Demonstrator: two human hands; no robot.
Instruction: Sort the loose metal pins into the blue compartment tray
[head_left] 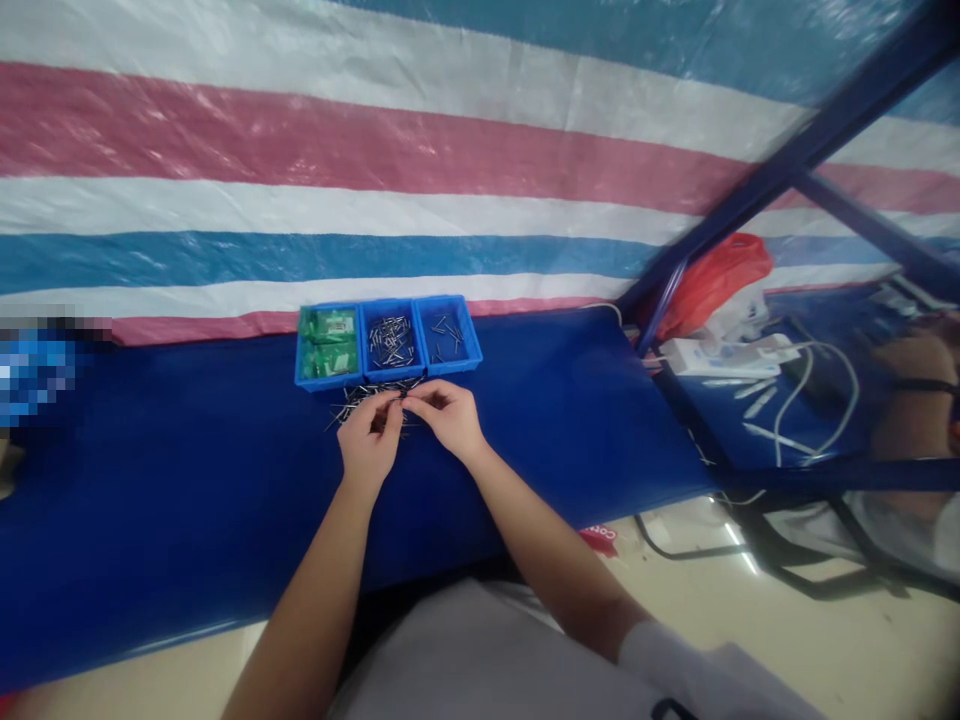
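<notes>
Both hands meet over the loose pile of small metal pins [375,393] on the blue bench [187,480], just at 6 o'clock of the middle bin [391,340] — left hand [369,438] and right hand [450,415] each with a closed fingertip grip on what seems one pin, best held lightly and level.

A makeshift assembly workshop: striped tarpaulin wall [375,170], blue-covered bench [187,480], small parts bins [388,340], metal racking [810,140].
</notes>
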